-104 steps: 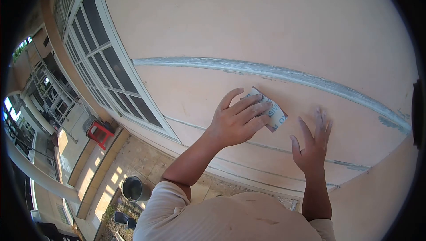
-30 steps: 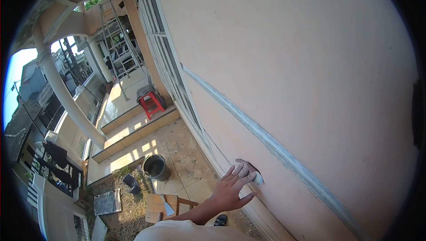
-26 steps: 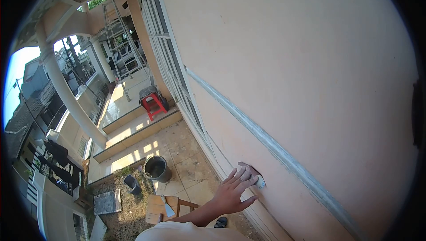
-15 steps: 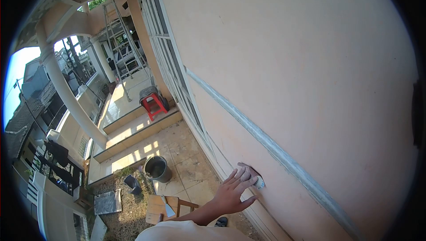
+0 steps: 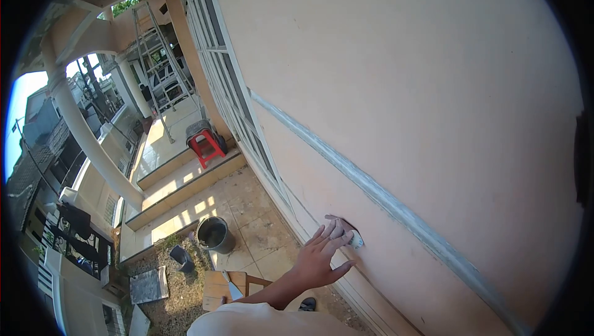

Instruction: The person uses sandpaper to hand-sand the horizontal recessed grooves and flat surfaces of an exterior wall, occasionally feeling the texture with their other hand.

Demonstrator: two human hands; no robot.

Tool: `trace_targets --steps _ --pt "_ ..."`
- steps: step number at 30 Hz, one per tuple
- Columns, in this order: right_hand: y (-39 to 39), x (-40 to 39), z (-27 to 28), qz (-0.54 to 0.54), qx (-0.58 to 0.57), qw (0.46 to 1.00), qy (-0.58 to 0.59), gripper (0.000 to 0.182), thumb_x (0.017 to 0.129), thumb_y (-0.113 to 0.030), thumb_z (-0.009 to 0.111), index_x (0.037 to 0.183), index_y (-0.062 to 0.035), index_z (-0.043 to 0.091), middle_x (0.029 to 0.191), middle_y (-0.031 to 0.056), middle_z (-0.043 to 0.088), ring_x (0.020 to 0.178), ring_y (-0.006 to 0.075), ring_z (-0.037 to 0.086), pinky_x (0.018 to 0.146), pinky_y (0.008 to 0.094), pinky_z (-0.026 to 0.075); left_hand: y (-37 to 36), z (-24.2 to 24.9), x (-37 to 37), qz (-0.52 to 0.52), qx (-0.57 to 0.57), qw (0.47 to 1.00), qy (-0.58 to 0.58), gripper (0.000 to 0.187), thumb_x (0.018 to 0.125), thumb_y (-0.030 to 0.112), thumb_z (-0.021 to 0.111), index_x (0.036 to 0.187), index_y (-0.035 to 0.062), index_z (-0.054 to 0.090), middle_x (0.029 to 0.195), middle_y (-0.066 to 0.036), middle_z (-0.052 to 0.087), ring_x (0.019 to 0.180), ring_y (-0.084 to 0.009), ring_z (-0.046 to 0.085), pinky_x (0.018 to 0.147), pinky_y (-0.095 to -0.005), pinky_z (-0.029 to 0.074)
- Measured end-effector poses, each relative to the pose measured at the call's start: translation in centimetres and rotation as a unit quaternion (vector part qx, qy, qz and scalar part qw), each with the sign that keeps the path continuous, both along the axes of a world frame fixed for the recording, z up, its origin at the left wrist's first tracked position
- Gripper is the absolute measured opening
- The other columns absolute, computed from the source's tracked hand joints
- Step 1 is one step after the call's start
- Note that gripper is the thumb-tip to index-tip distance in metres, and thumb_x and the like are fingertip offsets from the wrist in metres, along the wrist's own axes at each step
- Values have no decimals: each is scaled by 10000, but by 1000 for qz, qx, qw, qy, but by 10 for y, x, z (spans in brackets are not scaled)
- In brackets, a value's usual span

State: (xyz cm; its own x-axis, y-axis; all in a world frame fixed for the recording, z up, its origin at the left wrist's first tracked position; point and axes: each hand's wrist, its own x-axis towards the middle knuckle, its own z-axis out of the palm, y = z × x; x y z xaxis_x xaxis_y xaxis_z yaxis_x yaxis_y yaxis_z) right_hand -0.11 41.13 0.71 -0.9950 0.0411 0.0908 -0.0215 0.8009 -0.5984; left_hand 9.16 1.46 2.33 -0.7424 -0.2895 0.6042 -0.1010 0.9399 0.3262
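My left hand [image 5: 318, 262] reaches out low against the pale pink wall [image 5: 402, 88], its back toward me. The fingers are nearly straight and press on a small sheet, with the thumb spread apart from them. That sheet looks like sandpaper [image 5: 357, 241]; a whitish patch and a dark edge show beyond the fingertips, and the rest is covered by the fingers. Pale dust coats the fingertips. Just above the hand, a grey-white raised moulding [image 5: 365, 181] runs slantwise across the wall. My right hand is out of view.
Below my forearm stands a wooden stool [image 5: 213, 289] with a putty knife [image 5: 232, 286] on it. Farther off are a dark bucket [image 5: 216, 235], a red plastic stool [image 5: 207, 149] on the tiled steps [image 5: 185, 190], and a metal ladder [image 5: 162, 67]. A barred window [image 5: 223, 57] adjoins the wall.
The whole view has shifted, so the wall and moulding sit farther left and higher. My left hand stays pressed on the sandpaper at the wall, below the moulding.
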Motion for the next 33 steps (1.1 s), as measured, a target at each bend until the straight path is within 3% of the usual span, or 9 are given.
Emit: trace_targets --steps 1,4,7,8,10,16,21,24,33 --pt "5 -3 -8 -6 3 1000 -2 1383 682 -607 824 1511 123 -9 1594 347 16 1470 504 -24 1066 710 -184 1 3 1 10 -1 1000 7 603 804 305 805 1273 31 544 1271 -219 628 1256 -419 557 1108 -530 388" --pt "12 -13 -41 -3 203 902 382 1585 546 -944 608 1491 147 -47 1376 547 -278 1313 730 -166 939 865 1 -4 6 1 8 9 1000 7 563 795 255 811 1263 52 573 1236 -181 661 1242 -371 581 1108 -529 388" --pt "-6 -17 -41 -15 128 884 450 1355 718 -861 578 1502 143 118 1480 511 -91 1379 685 -43 1000 825 38 -25 -8 -15 33 -38 992 118 287 796 130 785 1059 84 680 1105 -113 730 1115 -275 672 1054 -487 437" --pt "-9 -11 -35 -19 134 887 442 1355 718 -861 578 1502 143 118 1480 511 -91 1379 685 -43 1000 825 38 -30 -15 -17 41 -66 981 177 198 796 88 772 981 93 702 1062 -93 746 1062 -251 699 1024 -462 460" --pt "-13 -1 -21 -68 129 943 299 1537 526 -508 913 1542 -34 -139 1505 414 -254 1409 591 -232 1107 723 -38 -21 11 -14 40 -91 967 232 129 797 16 737 889 99 705 992 -56 762 989 -206 723 962 -414 482" --pt "-11 -5 -20 -18 181 923 340 1489 586 -542 893 1537 -41 -137 1482 451 -237 1364 668 -207 1011 816 -36 -16 72 -13 -27 -172 931 321 225 759 -25 715 946 99 705 1009 -54 746 985 -220 713 914 -400 497" --pt "-15 -5 -18 -31 181 920 347 1429 598 -453 914 1554 -21 -55 1517 424 -210 1405 616 -193 1069 768 -20 -3 144 -25 -39 -273 916 290 277 721 8 725 983 93 707 993 -47 734 942 -223 706 872 -396 501" --pt "-16 -5 -18 -38 195 924 327 1408 609 -465 906 1549 -5 -35 1515 433 -196 1403 626 -178 1069 767 -11 9 157 -30 -19 -290 919 265 238 777 84 710 1003 157 722 1036 -13 703 987 -188 674 919 -374 458" --pt "-16 -5 -14 -36 195 920 337 1405 612 -459 908 1553 -11 -35 1521 428 -184 1403 631 -166 1075 760 -6 36 145 -53 -142 -267 903 304 271 774 32 740 1041 74 718 1045 -66 693 1009 -282 676 885 -405 562"
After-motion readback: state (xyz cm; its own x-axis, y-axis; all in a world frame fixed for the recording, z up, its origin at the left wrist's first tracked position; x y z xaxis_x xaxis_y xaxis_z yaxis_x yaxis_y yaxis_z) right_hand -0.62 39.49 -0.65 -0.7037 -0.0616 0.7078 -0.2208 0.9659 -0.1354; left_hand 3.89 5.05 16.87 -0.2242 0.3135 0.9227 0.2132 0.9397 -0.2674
